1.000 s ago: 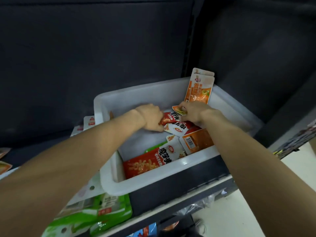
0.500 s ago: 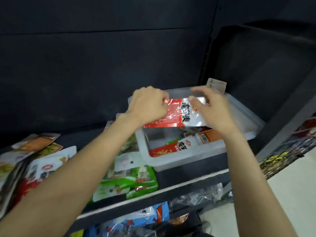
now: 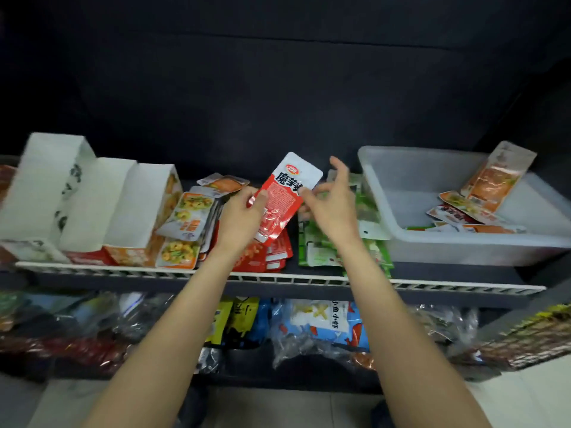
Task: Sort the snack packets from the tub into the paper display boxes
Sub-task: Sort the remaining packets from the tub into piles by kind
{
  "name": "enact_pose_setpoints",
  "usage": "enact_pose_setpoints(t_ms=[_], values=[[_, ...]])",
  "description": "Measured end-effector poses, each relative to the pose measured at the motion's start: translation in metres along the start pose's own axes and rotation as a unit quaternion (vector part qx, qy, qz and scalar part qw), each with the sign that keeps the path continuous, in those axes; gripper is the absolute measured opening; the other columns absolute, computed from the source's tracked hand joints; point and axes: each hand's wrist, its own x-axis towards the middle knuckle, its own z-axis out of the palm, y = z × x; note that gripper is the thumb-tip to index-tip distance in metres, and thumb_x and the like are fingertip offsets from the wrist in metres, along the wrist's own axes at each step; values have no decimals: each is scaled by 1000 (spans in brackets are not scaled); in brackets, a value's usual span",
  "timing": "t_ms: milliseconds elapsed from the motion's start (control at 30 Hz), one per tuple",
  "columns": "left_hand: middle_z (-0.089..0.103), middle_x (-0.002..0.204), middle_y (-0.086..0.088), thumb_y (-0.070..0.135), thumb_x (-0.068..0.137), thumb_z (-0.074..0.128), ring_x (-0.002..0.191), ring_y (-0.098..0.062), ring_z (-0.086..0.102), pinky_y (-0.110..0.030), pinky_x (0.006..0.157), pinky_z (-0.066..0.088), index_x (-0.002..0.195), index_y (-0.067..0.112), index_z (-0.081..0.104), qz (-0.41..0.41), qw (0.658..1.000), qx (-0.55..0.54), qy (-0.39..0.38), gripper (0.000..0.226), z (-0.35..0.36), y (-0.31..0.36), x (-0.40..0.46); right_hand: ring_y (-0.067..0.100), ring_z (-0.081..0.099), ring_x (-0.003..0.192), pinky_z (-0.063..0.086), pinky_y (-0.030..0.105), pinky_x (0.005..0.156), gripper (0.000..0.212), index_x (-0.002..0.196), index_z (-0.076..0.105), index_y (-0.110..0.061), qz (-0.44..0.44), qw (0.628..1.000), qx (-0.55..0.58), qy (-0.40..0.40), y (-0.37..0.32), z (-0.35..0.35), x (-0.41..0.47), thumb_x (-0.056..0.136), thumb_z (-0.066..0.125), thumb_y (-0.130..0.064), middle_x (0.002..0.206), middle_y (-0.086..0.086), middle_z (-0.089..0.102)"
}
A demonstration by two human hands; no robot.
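The sorting looks partly done, by my reckoning. The left hand [image 3: 239, 217] grips a red-and-white snack packet [image 3: 282, 197] by its lower left edge, held tilted at the middle of the frame above a pile of red packets [image 3: 272, 251] on the shelf [image 3: 432, 287]. The right hand [image 3: 332, 205] is spread wide just right of it, a fingertip or two near the packet's edge, gripping nothing. At the upper right, the white tub [image 3: 463, 245] has a handful of orange packets [image 3: 482, 199] left, one leaning on its far wall. At the left, the paper display boxes [image 3: 92, 199] stand in a row, orange packets showing at their fronts; green packets [image 3: 324, 245] lie loose between pile and tub, unboxed.
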Motion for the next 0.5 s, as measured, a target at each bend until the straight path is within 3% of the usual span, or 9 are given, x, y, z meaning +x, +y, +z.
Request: enact_pose_setpoints(t_ms=[67,133,167,233,300,367,500], values=[[63,85,3,21,98,44,75,-11,58,-14,61,43,96,16,59,-66,996,-58,-11,16,-7,-11,-6,12,62,82,44,23,68,78,148,16,-19,-17,996,-62,-56,-1,38,-8,88,64,-15,99,-5,63],[61,87,5,16,97,44,75,-4,57,-5,57,40,101,14,59,-60,998,-8,-30,15,-12,-20,-12,22,63,94,47,29,74,73,147,19,-17,0,992,-107,-66,3,67,-9,89,63,-16,109,3,64],[62,91,3,13,95,46,81,-7,58,-7,65,41,102,12,59,-36,998,47,-37,15,-14,-28,-13,27,63,100,49,33,78,69,145,23,-16,11,990,-129,-64,6,76,-8,89,63,-17,114,8,64],[62,112,-7,14,91,51,105,-21,56,-26,90,44,118,7,57,0,985,165,-51,28,-16,-45,-13,33,61,107,49,38,82,59,138,32,-12,20,977,-201,-74,12,85,-4,89,64,-20,121,14,60],[51,130,-13,22,92,54,123,-28,44,-37,105,35,136,5,43,-2,965,254,-64,49,-15,-54,-17,34,57,110,48,40,84,50,133,40,-9,7,946,-311,-90,17,87,-4,91,62,-25,127,15,51],[41,140,-13,27,93,54,131,-27,35,-35,110,28,144,6,30,5,952,297,-76,60,-13,-57,-20,32,54,113,48,40,86,46,130,45,-7,-12,919,-382,-99,21,86,-6,92,59,-30,128,14,45],[36,146,-8,33,96,45,134,-25,28,-33,111,23,145,14,33,51,929,351,-105,54,-17,-59,-18,30,44,119,46,39,92,43,122,57,-6,-37,894,-430,-122,27,78,-11,93,55,-38,124,12,45]])
